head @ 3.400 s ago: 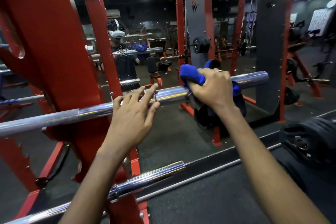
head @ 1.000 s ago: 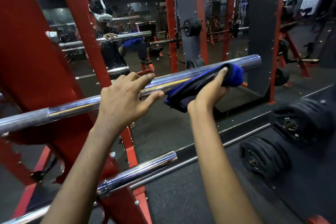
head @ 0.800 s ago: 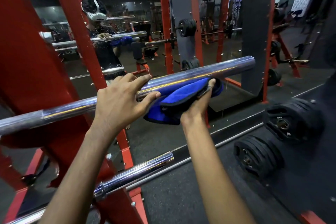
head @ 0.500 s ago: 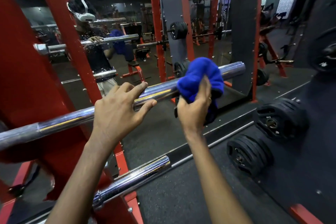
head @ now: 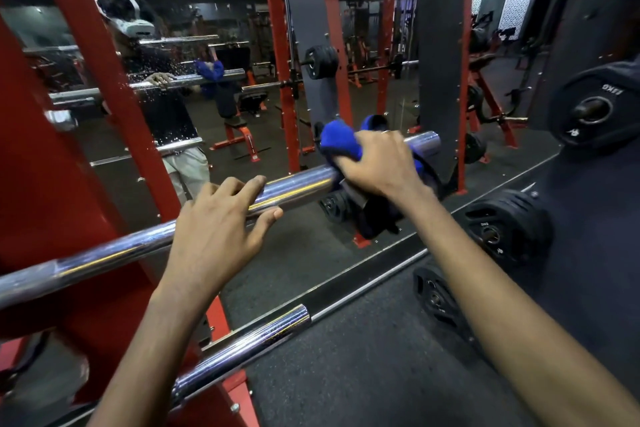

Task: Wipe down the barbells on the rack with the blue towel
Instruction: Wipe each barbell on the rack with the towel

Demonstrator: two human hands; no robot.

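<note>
Upper barbell: chrome, highly reflective, runs from lower left up toward the right, resting across the red rack. Its thicker sleeve end shows bare just beyond the right hand; surface there looks smooth with bright highlights.

Blue towel: bright royal blue, soft-looking fabric, bunched and folded over the top of the upper barbell's sleeve. A second fold of it shows behind the knuckles, and a dark portion hangs below the bar under the wrist.

Right hand: fingers curled over the towel and bar from above, clamping the cloth against the sleeve. A ring is visible on one finger.

Left hand: laid on the same bar to the left of the towel, fingers spread over the top and thumb below the bar; a loose hold, not a full fist. It is near the right hand, not touching it.

Lower barbell: second chrome bar lower on the rack, sleeve end pointing right, untouched by either hand.

Black weight plates lie on the dark floor to the right, well apart from the bars. A mirror behind the rack reflects the bar, towel and hands.
</note>
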